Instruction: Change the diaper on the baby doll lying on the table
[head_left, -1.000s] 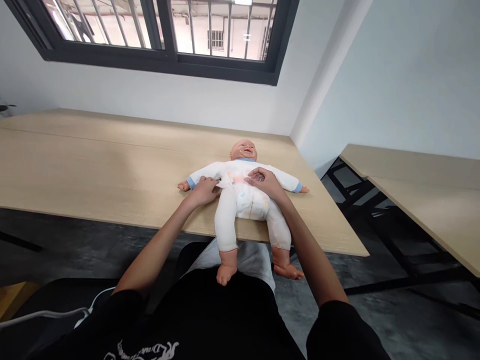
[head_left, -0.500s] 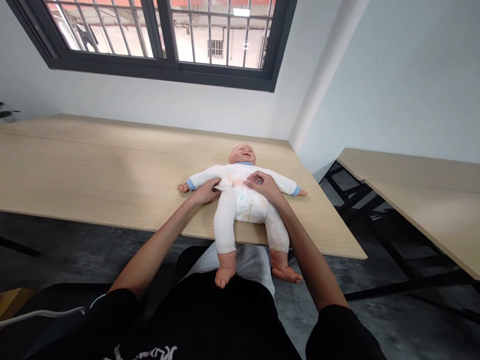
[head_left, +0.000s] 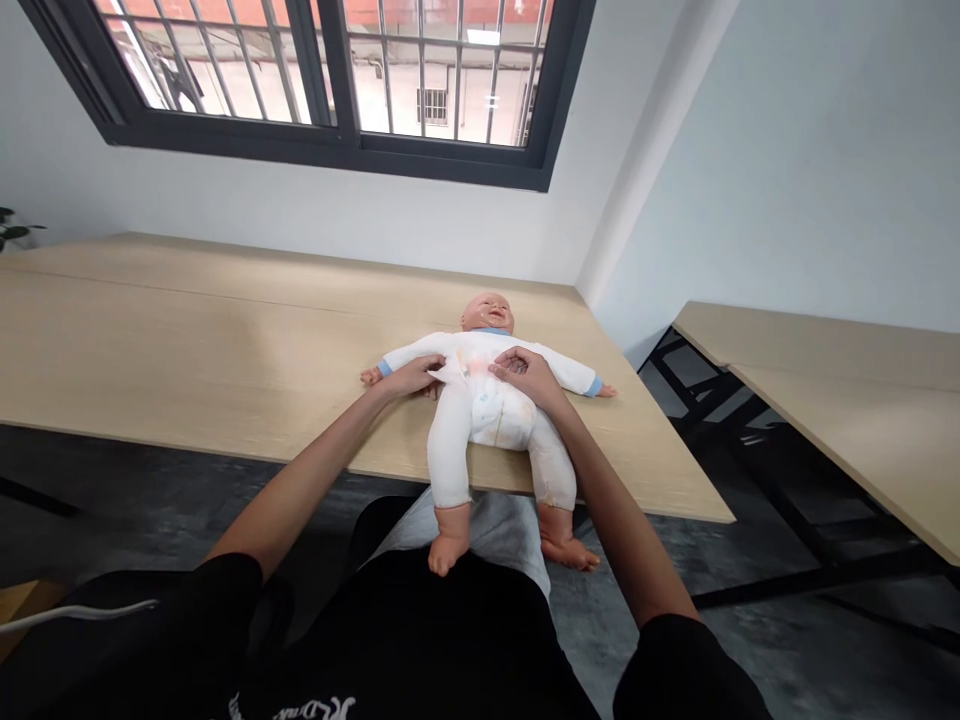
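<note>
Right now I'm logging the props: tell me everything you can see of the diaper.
The diaper is white and looks soft, with pale prints, a yellowish line down the front and a pinkish patch at the waist. It covers the hips of the doll, which lies on its back on the table. The left hand holds what looks like a side flap; the right hand is at the waist's other side, its contact unclear.
</note>
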